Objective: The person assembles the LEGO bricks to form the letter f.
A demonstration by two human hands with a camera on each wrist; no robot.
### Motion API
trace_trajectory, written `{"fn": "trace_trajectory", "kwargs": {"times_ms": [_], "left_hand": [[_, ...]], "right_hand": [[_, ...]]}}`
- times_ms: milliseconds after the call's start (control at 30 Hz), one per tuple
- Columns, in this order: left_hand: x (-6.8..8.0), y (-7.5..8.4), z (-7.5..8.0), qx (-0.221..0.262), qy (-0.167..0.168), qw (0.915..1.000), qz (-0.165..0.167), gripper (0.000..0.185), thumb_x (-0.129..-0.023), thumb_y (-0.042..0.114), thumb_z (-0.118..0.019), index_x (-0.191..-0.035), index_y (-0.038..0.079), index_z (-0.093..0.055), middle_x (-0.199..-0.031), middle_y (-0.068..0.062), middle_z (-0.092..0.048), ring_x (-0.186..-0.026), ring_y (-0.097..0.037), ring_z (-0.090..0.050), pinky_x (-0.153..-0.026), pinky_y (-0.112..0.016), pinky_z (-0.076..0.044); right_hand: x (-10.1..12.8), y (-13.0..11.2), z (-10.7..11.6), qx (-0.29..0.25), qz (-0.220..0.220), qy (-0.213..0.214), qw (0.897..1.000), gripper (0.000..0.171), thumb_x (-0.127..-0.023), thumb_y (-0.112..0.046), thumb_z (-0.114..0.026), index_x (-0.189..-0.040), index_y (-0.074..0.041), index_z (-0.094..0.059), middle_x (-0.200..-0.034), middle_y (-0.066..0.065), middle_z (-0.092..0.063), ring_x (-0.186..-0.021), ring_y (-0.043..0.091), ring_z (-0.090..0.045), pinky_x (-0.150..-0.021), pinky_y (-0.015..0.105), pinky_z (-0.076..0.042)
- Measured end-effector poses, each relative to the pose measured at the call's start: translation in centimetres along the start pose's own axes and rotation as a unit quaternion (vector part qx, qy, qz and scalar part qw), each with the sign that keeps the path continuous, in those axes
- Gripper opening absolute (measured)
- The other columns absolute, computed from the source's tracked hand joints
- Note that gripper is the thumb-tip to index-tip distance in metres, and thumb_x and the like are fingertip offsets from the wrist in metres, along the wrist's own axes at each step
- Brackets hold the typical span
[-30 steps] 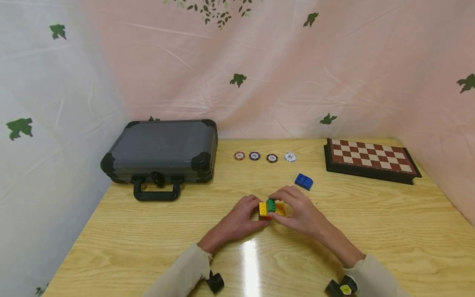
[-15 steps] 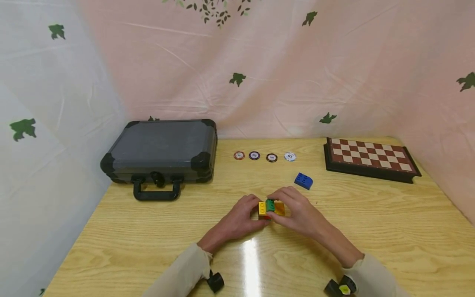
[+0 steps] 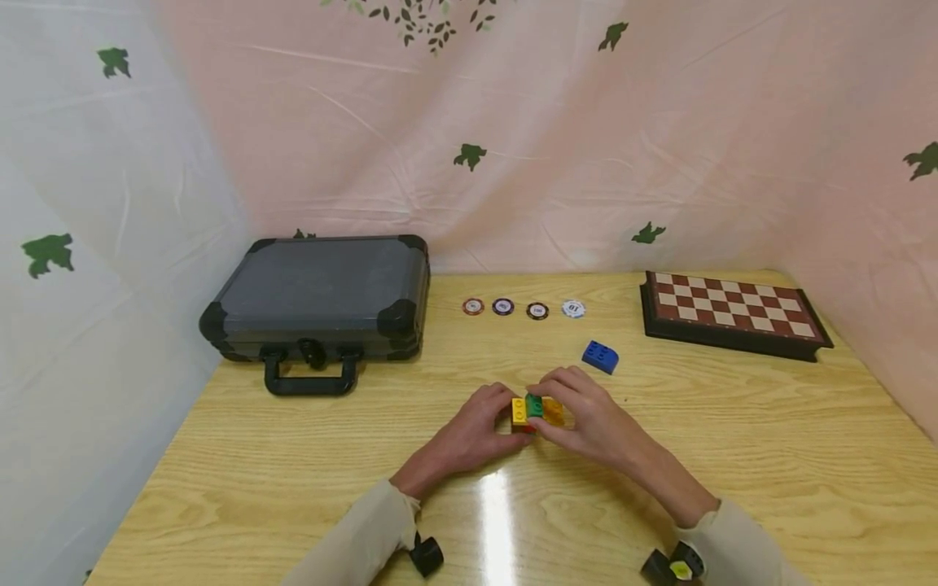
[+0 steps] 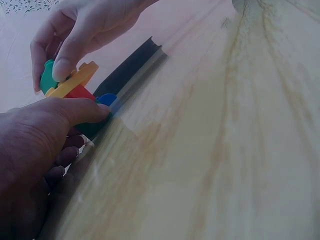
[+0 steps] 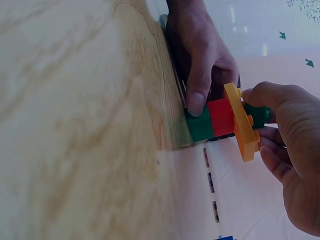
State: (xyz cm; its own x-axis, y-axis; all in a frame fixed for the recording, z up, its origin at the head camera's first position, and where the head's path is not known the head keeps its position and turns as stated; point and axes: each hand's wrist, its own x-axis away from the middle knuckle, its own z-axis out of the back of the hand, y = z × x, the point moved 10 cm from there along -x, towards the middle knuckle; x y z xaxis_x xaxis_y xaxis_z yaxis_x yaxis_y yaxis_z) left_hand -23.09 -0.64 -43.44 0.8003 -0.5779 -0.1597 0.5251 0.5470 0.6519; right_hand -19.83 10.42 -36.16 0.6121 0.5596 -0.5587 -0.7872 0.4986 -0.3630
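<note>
glare streak (image 3: 496,521) on tabletop (image 3: 330,456); wrist views dim, hazy

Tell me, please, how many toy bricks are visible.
5: lower green brick, red brick above it, yellow brick on top of that, upper green brick in the right hand, blue brick apart on the table. Others may be hidden.

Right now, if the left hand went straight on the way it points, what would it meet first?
The left hand would first meet the lower green brick it holds; beyond, probably the right hand, though that sits higher and depth is unclear.
</note>
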Motion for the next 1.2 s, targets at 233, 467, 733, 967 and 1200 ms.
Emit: {"fn": "trace_trajectory", "kwargs": {"times_ms": [233, 467, 733, 967, 1200], "left_hand": [[-0.01, 0.14, 0.03, 0.001, -0.002, 1.0000, 0.002, 0.030, -0.093, 0.027, -0.080, -0.117, 0.012, -0.070, -0.111, 0.001, -0.061, -0.104, -0.017, -0.054, -0.093, -0.036, -0.047], [0.01, 0.22, 0.03, 0.002, 0.001, 1.0000, -0.005, 0.032, -0.093, 0.027, -0.080, -0.120, 0.012, -0.070, -0.110, 0.002, -0.060, -0.102, -0.016, -0.054, -0.091, -0.034, -0.046], [0.02, 0.26, 0.15, 0.002, 0.009, 0.9999, -0.009, 0.030, -0.092, 0.027, -0.081, -0.116, 0.012, -0.070, -0.107, 0.002, -0.059, -0.099, -0.016, -0.053, -0.087, -0.033, -0.045], [0.07, 0.29, 0.14, 0.002, 0.006, 1.0000, -0.008, 0.030, -0.092, 0.025, -0.081, -0.117, 0.012, -0.070, -0.108, 0.002, -0.059, -0.100, -0.016, -0.053, -0.090, -0.034, -0.046], [0.04, 0.21, 0.04, 0.004, 0.003, 1.0000, -0.007, 0.031, -0.092, 0.025, -0.081, -0.118, 0.012, -0.070, -0.110, 0.001, -0.060, -0.102, -0.017, -0.053, -0.092, -0.035, -0.046]], "right_hand": [[-0.16, -0.12, 0.05, 0.001, -0.003, -0.010, 1.000, 0.038, -0.082, -0.016, -0.088, -0.115, -0.003, -0.073, -0.112, 0.001, -0.065, -0.102, 0.016, -0.058, -0.082, 0.036, -0.056], [-0.55, -0.36, -0.22, 0.020, -0.004, -0.036, 0.999, 0.036, -0.085, -0.017, -0.087, -0.116, -0.003, -0.074, -0.111, 0.003, -0.065, -0.101, 0.017, -0.058, -0.081, 0.035, -0.055], [-0.60, -0.38, -0.04, 0.014, 0.002, -0.036, 0.999, 0.038, -0.083, -0.016, -0.088, -0.115, -0.002, -0.073, -0.110, 0.004, -0.066, -0.100, 0.017, -0.060, -0.080, 0.034, -0.056], [-0.48, -0.12, -0.10, -0.012, 0.001, -0.027, 1.000, 0.037, -0.083, -0.014, -0.088, -0.115, -0.002, -0.073, -0.111, 0.003, -0.065, -0.101, 0.017, -0.059, -0.081, 0.034, -0.056], [-0.28, 0.15, -0.07, -0.036, -0.005, -0.017, 0.999, 0.036, -0.084, -0.011, -0.087, -0.115, -0.002, -0.074, -0.112, 0.002, -0.066, -0.103, 0.017, -0.059, -0.082, 0.035, -0.055]]}}
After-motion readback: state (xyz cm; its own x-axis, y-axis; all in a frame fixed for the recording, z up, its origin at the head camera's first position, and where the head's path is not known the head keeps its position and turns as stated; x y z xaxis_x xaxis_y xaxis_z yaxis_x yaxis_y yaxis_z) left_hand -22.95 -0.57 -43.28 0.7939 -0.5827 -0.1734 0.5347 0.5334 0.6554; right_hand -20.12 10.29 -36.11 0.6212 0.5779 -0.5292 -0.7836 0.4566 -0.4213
